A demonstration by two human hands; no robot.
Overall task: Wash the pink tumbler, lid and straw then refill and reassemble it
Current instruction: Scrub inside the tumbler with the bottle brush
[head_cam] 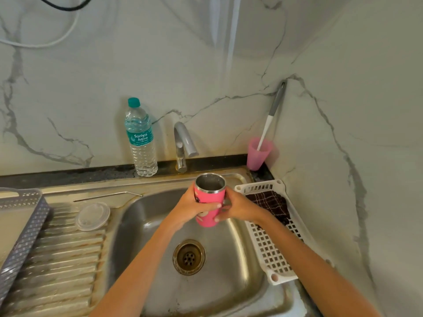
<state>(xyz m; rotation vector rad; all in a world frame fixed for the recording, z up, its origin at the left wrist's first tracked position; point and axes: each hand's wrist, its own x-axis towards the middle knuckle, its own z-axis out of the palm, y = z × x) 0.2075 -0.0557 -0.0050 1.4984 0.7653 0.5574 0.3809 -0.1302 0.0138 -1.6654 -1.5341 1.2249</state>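
The pink tumbler [209, 197] is upright over the sink basin [240, 252], its steel mouth uncovered. My left hand [193, 205] grips its left side with fingers wrapped across the front. My right hand [238, 208] holds its right side, fingers curled round the lower body. The clear lid [92, 216] lies flat on the ribbed drainboard at the left. Just behind it, on the sink's rim, lies the bent metal straw [107, 196]. A water bottle [140, 138] with a teal cap stands on the ledge behind the sink.
The tap [184, 144] stands behind the tumbler, no water running. A pink cup [258, 153] with a long brush in it sits in the back right corner. A white perforated tray [270, 255] holding a dark cloth lies to the sink's right. A grey basket [23, 236] stands at far left.
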